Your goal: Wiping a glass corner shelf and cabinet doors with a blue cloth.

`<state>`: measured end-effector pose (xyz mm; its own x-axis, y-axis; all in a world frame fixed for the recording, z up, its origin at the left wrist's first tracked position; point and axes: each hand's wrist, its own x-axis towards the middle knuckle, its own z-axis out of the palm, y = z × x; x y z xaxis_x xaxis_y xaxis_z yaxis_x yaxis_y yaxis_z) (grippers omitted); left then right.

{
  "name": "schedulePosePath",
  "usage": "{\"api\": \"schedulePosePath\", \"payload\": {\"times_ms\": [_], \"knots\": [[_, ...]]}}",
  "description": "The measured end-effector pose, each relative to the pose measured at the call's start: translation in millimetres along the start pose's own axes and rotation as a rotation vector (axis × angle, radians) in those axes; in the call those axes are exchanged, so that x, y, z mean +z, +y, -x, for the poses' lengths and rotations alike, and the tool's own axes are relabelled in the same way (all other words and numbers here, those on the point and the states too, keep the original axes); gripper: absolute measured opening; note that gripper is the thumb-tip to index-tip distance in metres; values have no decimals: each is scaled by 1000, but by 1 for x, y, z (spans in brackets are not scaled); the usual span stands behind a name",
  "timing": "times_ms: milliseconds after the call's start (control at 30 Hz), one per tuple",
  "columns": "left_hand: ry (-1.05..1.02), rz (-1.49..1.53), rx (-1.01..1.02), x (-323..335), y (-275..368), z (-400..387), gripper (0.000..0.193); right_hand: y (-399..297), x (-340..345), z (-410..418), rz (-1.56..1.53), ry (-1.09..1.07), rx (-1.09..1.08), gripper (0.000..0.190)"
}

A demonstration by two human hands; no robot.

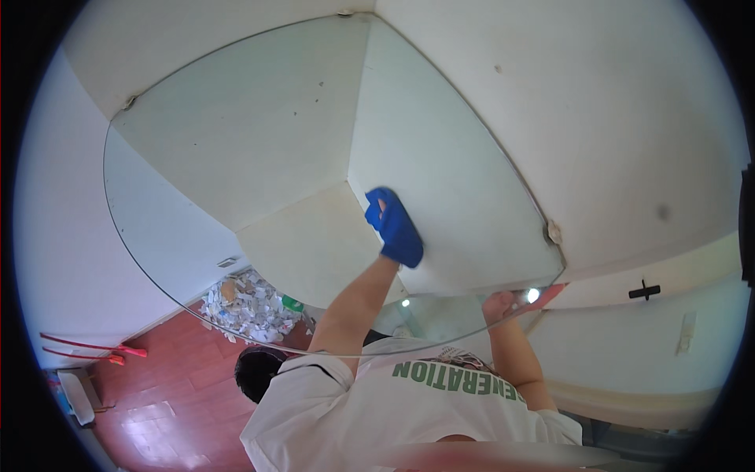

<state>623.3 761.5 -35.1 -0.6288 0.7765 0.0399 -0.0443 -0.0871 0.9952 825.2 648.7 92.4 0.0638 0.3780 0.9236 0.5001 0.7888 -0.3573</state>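
My left hand [382, 207] is under a clear glass corner shelf [248, 106] and is seen through it. It grips a blue cloth [402, 233] that covers most of the hand, against the pale wall panel to the right of the inner corner. Below the glass lies a cream rounded surface [301, 248]. Near the glass's right front corner is my right hand [500, 305], beside a bright spot of light and a red thing [545, 297]; its fingers look curled, but what they hold is unclear. Metal clips [553, 232] sit at the glass edge.
A heap of paper scraps [253, 310] with a green piece [292, 303] lies on the reddish floor [177, 383] at the lower left. Two long red-handled tools [121, 352] are farther left, by the wall. A dark round object [256, 373] is beside my left shoulder.
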Motion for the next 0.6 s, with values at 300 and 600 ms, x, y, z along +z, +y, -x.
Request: {"api": "schedulePosePath", "payload": {"times_ms": [300, 600], "knots": [[-48, 72, 112, 52, 79, 132, 82, 1, 3, -10, -164, 72, -156, 80], [-189, -147, 652, 34, 120, 179, 91, 19, -55, 3, -303, -302, -142, 80]]}}
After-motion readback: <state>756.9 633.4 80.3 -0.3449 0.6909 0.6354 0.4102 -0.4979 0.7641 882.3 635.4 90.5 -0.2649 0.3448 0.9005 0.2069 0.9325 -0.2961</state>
